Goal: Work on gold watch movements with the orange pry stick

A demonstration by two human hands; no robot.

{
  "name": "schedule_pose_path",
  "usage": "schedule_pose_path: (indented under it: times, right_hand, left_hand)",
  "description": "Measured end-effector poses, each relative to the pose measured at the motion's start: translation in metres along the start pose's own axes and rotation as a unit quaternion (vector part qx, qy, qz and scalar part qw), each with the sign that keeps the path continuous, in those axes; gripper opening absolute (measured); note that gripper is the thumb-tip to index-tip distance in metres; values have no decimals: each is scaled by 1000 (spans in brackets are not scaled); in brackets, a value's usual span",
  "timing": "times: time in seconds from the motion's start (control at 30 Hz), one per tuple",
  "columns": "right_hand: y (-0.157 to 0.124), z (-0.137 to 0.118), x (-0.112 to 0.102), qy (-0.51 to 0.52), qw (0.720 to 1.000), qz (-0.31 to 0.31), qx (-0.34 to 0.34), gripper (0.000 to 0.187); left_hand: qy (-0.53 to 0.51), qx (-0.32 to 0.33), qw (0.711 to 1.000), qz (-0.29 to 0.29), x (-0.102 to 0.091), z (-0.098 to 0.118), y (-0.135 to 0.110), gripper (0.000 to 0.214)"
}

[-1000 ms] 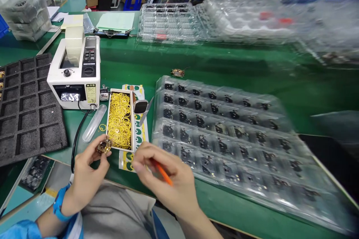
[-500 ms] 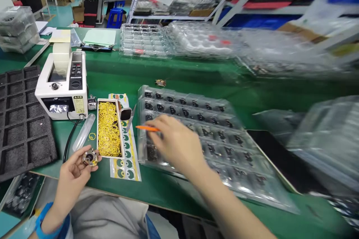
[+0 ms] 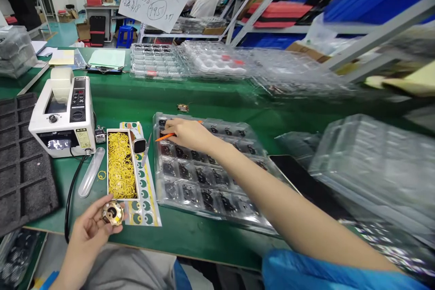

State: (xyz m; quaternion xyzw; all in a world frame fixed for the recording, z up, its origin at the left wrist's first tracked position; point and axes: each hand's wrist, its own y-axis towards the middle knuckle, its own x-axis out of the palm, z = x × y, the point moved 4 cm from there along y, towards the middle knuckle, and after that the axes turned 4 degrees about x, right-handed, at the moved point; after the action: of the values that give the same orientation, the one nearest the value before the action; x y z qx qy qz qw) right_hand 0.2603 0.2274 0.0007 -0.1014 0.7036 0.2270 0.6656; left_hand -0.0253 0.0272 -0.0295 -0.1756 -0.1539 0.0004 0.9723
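We note an assembly workshop: green workbench, tape dispenser, clear tray of small parts, loaded metal shelving behind.

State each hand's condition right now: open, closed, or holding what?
Left hand: holding a round gold-coloured part.
Right hand: holding an orange tool; anything more cannot be told.

One left hand, one right hand and one orange tool are showing. One gold part is appearing lower left, another gold part upper centre, making two. One white dispenser is standing left.
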Motion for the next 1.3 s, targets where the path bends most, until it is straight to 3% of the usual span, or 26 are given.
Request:
schedule_pose_path:
  times: [0.1,0.2,0.23,0.3,0.4,0.6,0.73,0.87,0.97,1.07,1.17,1.3]
  right_hand:
    - [-19,-27,-9,-1,998,54,-17,20]
    - [-56,-82,-24,9,991,113,-67,32]
    - [-71,-104,-29,16,985,141,-103,35]
    - [-101,-147,-42,23,945,242,-220,31]
    - [-124,-179,-49,30,928,286,-236,30]
    - [-133,-173,-44,138,937,241,-212,27]
    - [-138,-168,-43,176,940,224,-190,30]
    - [-138,-174,-47,254,932,220,-133,27]
    - [-131,-172,-51,364,904,224,-14,18]
    - [-118,-167,-48,468,864,160,95,11]
    - [-105,-163,-42,538,827,65,148,15]
    - [-90,-160,-40,588,793,1,160,15]
  left_hand:
    - [-15,-4,999,-32,8,1,1,47]
    - [-37,-25,995,-92,20,2,7,33]
    - [-39,-34,993,-107,24,3,10,33]
    - [-37,-44,991,-119,32,5,15,37]
    - [-23,-52,990,-126,42,8,19,45]
    - [35,-48,988,-146,44,11,16,47]
    - [65,-40,977,-200,40,12,15,44]
    - [33,-54,977,-205,36,11,12,37]
    - [-27,-28,981,-189,34,13,9,23]
    - [-41,28,982,-185,32,16,6,32]
    - [-22,72,982,-171,30,18,4,40]
    - [44,103,982,-153,26,19,3,43]
